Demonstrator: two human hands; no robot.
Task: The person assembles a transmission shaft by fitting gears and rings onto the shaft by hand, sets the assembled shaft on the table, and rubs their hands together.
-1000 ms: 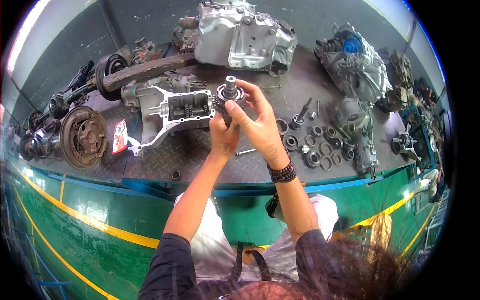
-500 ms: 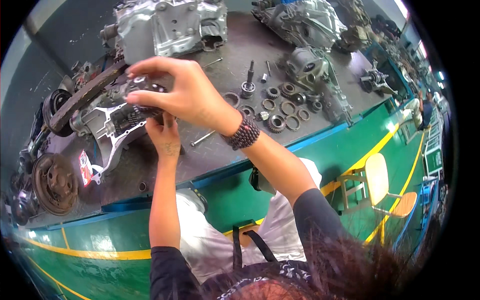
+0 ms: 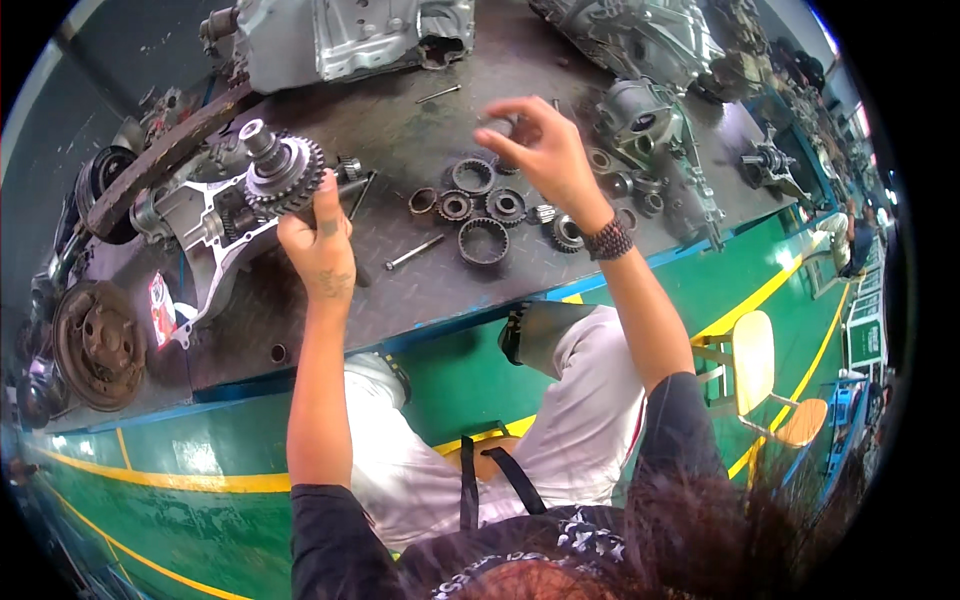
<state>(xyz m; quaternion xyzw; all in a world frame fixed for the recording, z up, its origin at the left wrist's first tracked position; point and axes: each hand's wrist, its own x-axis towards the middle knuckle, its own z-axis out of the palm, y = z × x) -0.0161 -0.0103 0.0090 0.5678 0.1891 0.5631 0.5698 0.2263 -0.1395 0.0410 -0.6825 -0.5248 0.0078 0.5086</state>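
Note:
My left hand (image 3: 318,240) grips a gear shaft assembly (image 3: 280,170), a steel shaft stacked with toothed gears, standing in a pale metal gearbox case half (image 3: 205,235) on the dark steel table (image 3: 420,280). My right hand (image 3: 540,150) hovers above the table farther right, fingers curled loosely, and holds nothing that I can see. Just below and left of it lie several loose gear rings and bearings (image 3: 485,215). A thin steel pin (image 3: 412,252) lies between the two hands.
A large aluminium transmission housing (image 3: 340,35) stands at the table's back. More gearbox parts (image 3: 650,120) lie at the right. A brake drum (image 3: 95,345) and a black belt (image 3: 150,165) sit at the left. A yellow chair (image 3: 765,375) stands on the green floor at right.
My right hand has let go of the gear shaft and moved right, above the loose rings. The left hand still holds the shaft in the case half. The view has shifted left.

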